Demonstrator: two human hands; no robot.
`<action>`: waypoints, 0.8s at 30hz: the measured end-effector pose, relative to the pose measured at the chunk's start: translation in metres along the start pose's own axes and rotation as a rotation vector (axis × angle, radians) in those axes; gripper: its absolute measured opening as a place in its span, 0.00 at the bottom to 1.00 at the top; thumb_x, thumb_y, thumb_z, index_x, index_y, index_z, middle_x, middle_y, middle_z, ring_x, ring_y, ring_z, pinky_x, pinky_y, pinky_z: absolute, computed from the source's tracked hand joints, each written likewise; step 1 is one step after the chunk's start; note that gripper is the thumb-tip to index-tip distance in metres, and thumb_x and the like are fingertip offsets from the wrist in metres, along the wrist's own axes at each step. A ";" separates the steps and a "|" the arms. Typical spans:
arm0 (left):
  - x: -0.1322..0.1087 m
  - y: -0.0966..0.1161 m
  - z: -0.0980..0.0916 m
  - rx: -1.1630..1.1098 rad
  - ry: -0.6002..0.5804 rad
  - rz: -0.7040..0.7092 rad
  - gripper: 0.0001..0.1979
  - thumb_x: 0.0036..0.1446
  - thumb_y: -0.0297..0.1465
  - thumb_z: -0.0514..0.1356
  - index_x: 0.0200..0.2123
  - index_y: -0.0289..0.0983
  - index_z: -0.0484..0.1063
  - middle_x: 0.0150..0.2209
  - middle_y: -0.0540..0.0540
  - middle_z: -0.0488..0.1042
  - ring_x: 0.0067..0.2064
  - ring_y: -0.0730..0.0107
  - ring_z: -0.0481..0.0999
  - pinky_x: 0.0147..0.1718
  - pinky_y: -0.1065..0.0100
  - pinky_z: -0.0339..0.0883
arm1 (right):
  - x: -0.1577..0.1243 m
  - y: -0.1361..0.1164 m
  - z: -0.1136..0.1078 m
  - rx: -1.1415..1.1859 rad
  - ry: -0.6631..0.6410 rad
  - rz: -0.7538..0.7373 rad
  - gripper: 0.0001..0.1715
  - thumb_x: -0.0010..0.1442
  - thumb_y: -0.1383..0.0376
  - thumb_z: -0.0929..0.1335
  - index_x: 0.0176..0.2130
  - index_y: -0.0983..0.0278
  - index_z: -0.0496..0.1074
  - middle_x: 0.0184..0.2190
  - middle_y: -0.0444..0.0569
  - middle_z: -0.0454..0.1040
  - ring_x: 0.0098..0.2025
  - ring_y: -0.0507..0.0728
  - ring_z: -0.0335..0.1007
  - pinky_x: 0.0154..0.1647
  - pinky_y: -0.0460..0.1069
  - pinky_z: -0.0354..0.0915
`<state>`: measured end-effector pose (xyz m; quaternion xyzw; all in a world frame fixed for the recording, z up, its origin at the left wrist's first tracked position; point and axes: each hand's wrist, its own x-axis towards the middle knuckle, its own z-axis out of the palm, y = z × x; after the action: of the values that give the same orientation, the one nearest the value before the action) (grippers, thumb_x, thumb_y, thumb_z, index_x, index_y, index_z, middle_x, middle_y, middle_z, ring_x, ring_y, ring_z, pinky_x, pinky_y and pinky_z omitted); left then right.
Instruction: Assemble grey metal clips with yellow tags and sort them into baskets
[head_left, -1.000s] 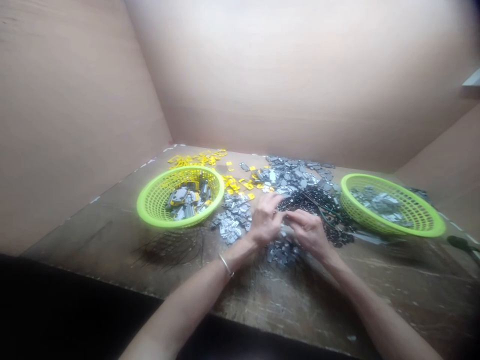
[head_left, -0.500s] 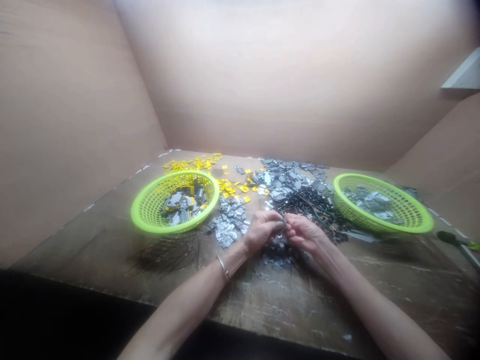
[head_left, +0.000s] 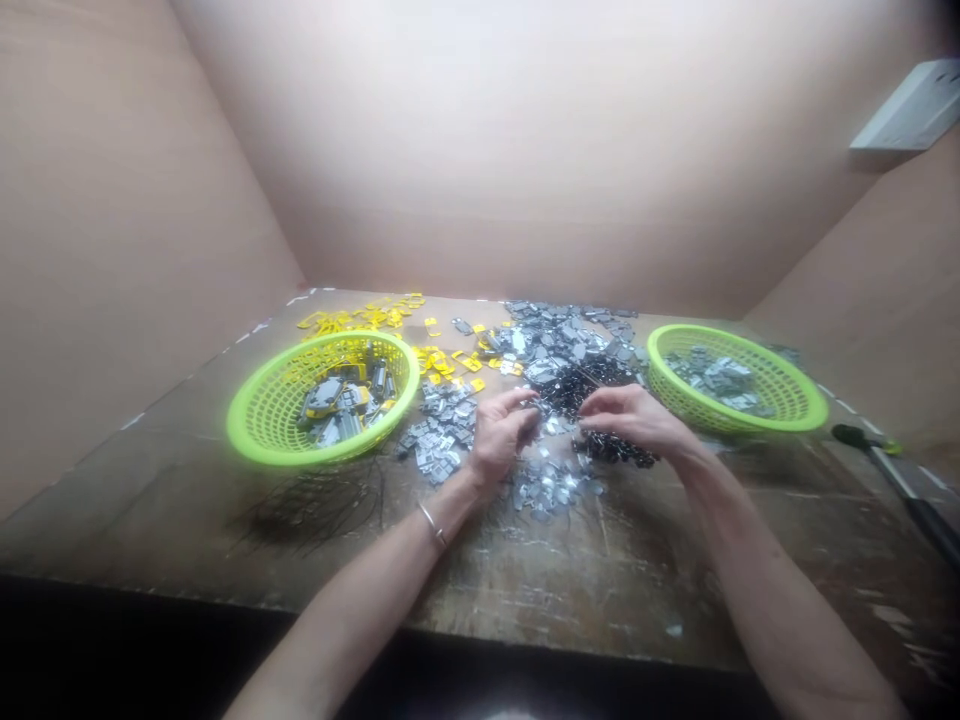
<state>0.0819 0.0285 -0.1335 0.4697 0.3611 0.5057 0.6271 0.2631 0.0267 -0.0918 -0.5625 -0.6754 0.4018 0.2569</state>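
Over the middle of the table, my left hand [head_left: 502,435] is closed, with thumb and fingertips pressed around something small that I cannot make out. My right hand [head_left: 634,420] is over a heap of small black parts [head_left: 577,388]; its fingers are bent towards the thumb, and anything in them is too small to name. Between and below the hands lie small shiny silver pieces [head_left: 551,485]. Left of my left hand is a pile of grey flat pieces [head_left: 439,440]. Behind the black heap spread larger grey plates [head_left: 574,335].
A green basket [head_left: 251,430] with grey and yellow assembled parts stands left; another green basket [head_left: 814,405] with grey pieces stands right. Yellow frames [head_left: 352,318] lie at the back left. A dark-handled tool [head_left: 892,480] lies far right. Walls enclose the table [head_left: 525,590].
My hands, together before, have moved apart. The right one has gone right to the black heap, and the silver pieces beneath show more fully. The view has shifted slightly.
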 end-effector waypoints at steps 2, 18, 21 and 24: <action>0.002 -0.002 -0.002 -0.005 0.046 -0.006 0.16 0.41 0.30 0.56 0.36 0.31 0.66 0.15 0.52 0.63 0.15 0.81 0.60 0.12 0.78 0.48 | 0.000 0.006 -0.008 -0.236 -0.110 -0.043 0.12 0.41 0.60 0.67 0.26 0.65 0.71 0.24 0.45 0.71 0.25 0.50 0.63 0.24 0.44 0.57; 0.003 -0.009 -0.004 -0.010 0.124 -0.252 0.10 0.40 0.31 0.56 0.27 0.32 0.63 0.14 0.52 0.63 0.11 0.81 0.58 0.08 0.79 0.46 | 0.012 0.022 0.029 -0.683 -0.048 -0.232 0.14 0.47 0.56 0.63 0.30 0.62 0.70 0.26 0.46 0.68 0.29 0.51 0.61 0.27 0.43 0.52; 0.003 -0.006 -0.003 -0.009 0.137 -0.271 0.12 0.40 0.30 0.56 0.31 0.32 0.64 0.13 0.52 0.62 0.11 0.80 0.58 0.08 0.79 0.46 | 0.012 0.019 0.034 -0.696 -0.054 -0.243 0.14 0.49 0.56 0.62 0.28 0.62 0.71 0.26 0.45 0.67 0.29 0.50 0.60 0.28 0.43 0.52; 0.005 -0.007 -0.003 -0.013 0.146 -0.265 0.17 0.41 0.30 0.56 0.38 0.32 0.63 0.14 0.52 0.63 0.11 0.80 0.59 0.08 0.79 0.47 | 0.009 0.015 0.040 -0.742 -0.074 -0.281 0.13 0.51 0.59 0.61 0.27 0.61 0.71 0.25 0.45 0.66 0.28 0.50 0.60 0.27 0.43 0.51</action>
<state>0.0817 0.0334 -0.1409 0.3759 0.4612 0.4536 0.6635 0.2372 0.0258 -0.1274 -0.5042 -0.8540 0.1112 0.0642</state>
